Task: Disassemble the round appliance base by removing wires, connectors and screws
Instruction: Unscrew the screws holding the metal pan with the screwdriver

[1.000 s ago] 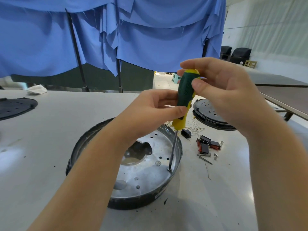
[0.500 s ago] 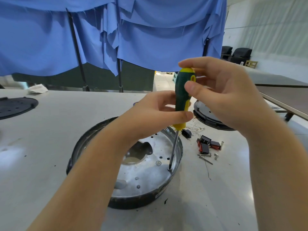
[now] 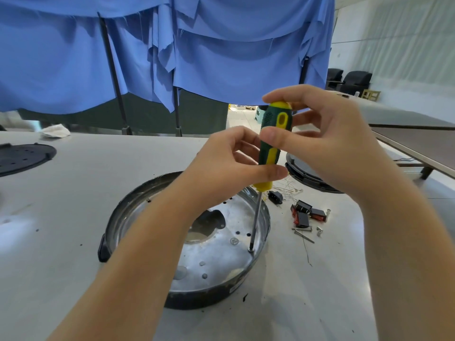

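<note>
Turning the screwdriver (image 3: 270,143) upright: over the last second the handle straightens from a rightward lean and rolls round to show its yellow window, while the tip stays seated on one screw (image 3: 250,250) near the right inner wall of the round appliance base (image 3: 187,242). Probably a loosening turn, then, with the screw not yet lifted.

Left to right: a black perforated disc (image 3: 24,158) at the far left table edge, well apart. Round appliance base centre-near on the table (image 3: 61,217). Left hand (image 3: 229,163) with thumb and fingers curled round the lower handle; right hand (image 3: 327,141) pinching the top between thumb and fingertips. Freed connectors (image 3: 305,214) and loose screws (image 3: 305,233) just right of the rim, another black base (image 3: 310,178) beyond. Shaft close to the wall, leaving little tilt room; open surface near and left.
</note>
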`<state>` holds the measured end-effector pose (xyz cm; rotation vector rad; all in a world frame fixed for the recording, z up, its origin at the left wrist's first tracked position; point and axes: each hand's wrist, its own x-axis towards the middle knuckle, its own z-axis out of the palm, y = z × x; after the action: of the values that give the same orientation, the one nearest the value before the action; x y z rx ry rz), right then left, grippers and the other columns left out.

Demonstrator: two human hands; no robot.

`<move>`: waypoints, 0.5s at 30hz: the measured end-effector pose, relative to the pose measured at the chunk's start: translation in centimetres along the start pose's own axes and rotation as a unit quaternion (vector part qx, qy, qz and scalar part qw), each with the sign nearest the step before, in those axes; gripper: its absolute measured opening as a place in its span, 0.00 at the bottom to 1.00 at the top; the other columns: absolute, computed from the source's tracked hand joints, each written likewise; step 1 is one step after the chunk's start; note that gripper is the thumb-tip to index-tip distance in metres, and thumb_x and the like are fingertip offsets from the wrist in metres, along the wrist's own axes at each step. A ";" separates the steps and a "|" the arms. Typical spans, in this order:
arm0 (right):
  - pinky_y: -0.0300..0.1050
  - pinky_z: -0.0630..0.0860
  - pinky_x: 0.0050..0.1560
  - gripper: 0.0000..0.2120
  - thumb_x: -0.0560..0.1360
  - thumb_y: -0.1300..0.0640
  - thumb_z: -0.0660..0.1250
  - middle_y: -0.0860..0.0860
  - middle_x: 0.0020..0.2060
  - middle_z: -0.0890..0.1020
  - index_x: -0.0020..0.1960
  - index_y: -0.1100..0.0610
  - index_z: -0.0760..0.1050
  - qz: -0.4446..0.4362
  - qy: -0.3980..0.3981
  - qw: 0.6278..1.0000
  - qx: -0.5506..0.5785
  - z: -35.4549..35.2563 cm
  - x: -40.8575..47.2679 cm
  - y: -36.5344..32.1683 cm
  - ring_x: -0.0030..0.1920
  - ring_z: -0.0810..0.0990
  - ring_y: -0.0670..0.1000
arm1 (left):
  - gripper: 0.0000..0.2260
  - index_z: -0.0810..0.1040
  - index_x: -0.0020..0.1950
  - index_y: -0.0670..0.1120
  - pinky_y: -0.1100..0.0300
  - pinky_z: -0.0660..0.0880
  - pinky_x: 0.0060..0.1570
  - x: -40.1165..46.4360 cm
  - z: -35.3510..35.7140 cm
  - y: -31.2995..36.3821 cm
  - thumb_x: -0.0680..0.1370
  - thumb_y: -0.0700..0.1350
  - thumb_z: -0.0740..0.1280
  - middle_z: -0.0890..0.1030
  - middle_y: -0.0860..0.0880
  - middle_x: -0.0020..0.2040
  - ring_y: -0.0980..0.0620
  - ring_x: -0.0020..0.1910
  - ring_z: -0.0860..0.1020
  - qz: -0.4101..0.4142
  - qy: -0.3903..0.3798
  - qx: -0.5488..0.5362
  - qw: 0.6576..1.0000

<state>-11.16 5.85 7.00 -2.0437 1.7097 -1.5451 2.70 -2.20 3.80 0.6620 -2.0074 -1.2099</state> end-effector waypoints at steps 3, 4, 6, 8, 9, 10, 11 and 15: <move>0.33 0.78 0.47 0.15 0.74 0.57 0.71 0.42 0.47 0.80 0.58 0.44 0.76 0.005 -0.017 1.000 0.007 -0.2 0.0 0.1 0.47 0.80 0.41 | 0.15 0.79 0.58 0.47 0.51 0.80 0.54 -0.1 -0.3 0.1 0.72 0.43 0.75 0.85 0.51 0.50 0.52 0.48 0.84 -0.008 -0.040 -0.017 0.999; 0.34 0.78 0.47 0.15 0.75 0.60 0.69 0.45 0.49 0.80 0.59 0.46 0.76 0.008 -0.030 0.999 0.017 -0.3 0.0 0.1 0.48 0.80 0.42 | 0.14 0.79 0.59 0.47 0.52 0.79 0.56 -0.1 -0.6 0.1 0.74 0.41 0.73 0.85 0.51 0.51 0.53 0.49 0.84 -0.011 -0.056 -0.033 0.998; 0.36 0.79 0.48 0.17 0.77 0.65 0.66 0.49 0.53 0.81 0.61 0.49 0.75 0.014 -0.051 0.998 0.044 -0.4 -0.1 0.1 0.52 0.81 0.45 | 0.15 0.78 0.62 0.45 0.55 0.79 0.56 -0.3 -1.1 0.0 0.77 0.37 0.69 0.85 0.51 0.53 0.53 0.51 0.84 -0.012 -0.082 -0.069 0.994; 0.39 0.80 0.50 0.17 0.77 0.69 0.64 0.51 0.55 0.81 0.60 0.52 0.75 0.021 -0.060 0.995 0.073 -0.5 -0.1 -0.1 0.53 0.81 0.47 | 0.16 0.77 0.63 0.44 0.58 0.80 0.54 -0.4 -1.3 0.0 0.77 0.34 0.68 0.85 0.49 0.53 0.51 0.51 0.84 -0.006 -0.092 -0.093 0.991; 0.39 0.79 0.51 0.17 0.77 0.70 0.63 0.52 0.55 0.81 0.59 0.52 0.75 0.024 -0.061 0.994 0.084 -0.5 -0.1 -0.1 0.53 0.82 0.47 | 0.16 0.77 0.63 0.44 0.58 0.80 0.53 -0.4 -1.3 0.0 0.76 0.34 0.69 0.85 0.48 0.52 0.50 0.50 0.84 -0.002 -0.089 -0.093 0.992; 0.38 0.79 0.52 0.17 0.76 0.71 0.62 0.51 0.54 0.82 0.58 0.52 0.75 0.028 -0.060 0.994 0.087 -0.5 -0.1 -0.2 0.53 0.82 0.46 | 0.17 0.77 0.62 0.44 0.56 0.80 0.53 -0.3 -1.3 0.0 0.75 0.35 0.70 0.85 0.48 0.52 0.50 0.49 0.84 -0.001 -0.081 -0.085 0.993; 0.37 0.79 0.52 0.17 0.76 0.70 0.62 0.50 0.53 0.82 0.57 0.52 0.76 0.029 -0.059 0.994 0.083 -0.5 -0.1 -0.2 0.53 0.82 0.45 | 0.18 0.78 0.62 0.45 0.53 0.80 0.54 -0.3 -1.2 0.0 0.73 0.36 0.72 0.86 0.48 0.51 0.50 0.48 0.85 -0.001 -0.067 -0.073 0.995; 0.36 0.78 0.52 0.12 0.75 0.56 0.69 0.41 0.49 0.81 0.56 0.44 0.78 0.017 -0.041 0.998 0.043 -0.3 -0.1 -0.1 0.52 0.81 0.42 | 0.15 0.82 0.53 0.46 0.49 0.80 0.53 -0.2 -0.7 0.1 0.68 0.41 0.77 0.86 0.50 0.45 0.51 0.43 0.85 0.007 -0.023 -0.040 0.999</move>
<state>-11.25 6.16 7.15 -1.9972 1.6118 -1.4752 3.33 -2.34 4.06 0.5849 -1.9877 -1.3000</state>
